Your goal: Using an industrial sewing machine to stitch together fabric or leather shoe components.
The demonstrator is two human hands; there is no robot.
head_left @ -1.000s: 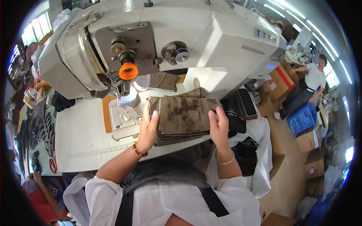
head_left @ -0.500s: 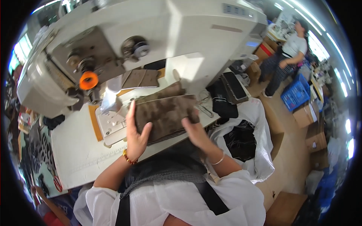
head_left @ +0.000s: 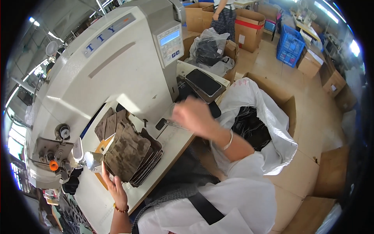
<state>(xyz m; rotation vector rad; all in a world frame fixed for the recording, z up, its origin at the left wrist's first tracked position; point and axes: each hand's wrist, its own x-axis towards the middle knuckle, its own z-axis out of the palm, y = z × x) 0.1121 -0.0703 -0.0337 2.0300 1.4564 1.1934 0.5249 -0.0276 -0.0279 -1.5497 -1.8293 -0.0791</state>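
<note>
A thick stack of brown mottled fabric pieces (head_left: 126,152) lies on the white sewing machine table (head_left: 91,199), its layers fanned out on the right side. My left hand (head_left: 115,191) rests against the near left edge of the stack, fingers and thumb stretched out. Well to the right of it, my right hand (head_left: 194,117) is over the table's edge, blurred by motion, and its fingers cannot be made out. Beside that hand lies a small metal tool with a black end (head_left: 161,124), partly covered. More brown pieces (head_left: 107,123) sit behind the stack, under the machine arm.
The big white sewing machine (head_left: 117,66) with its control panel (head_left: 170,43) fills the upper left. A dark phone (head_left: 203,82) lies on the table's right end. A white sack (head_left: 278,146) of dark pieces stands on the right. Beyond are cartons (head_left: 249,29), a blue crate (head_left: 290,45) and a person (head_left: 224,19).
The view has swung right. Both hands held the brown pieces before; now the stack rests on the table and my right hand has moved away to the right, toward the small metal tool.
</note>
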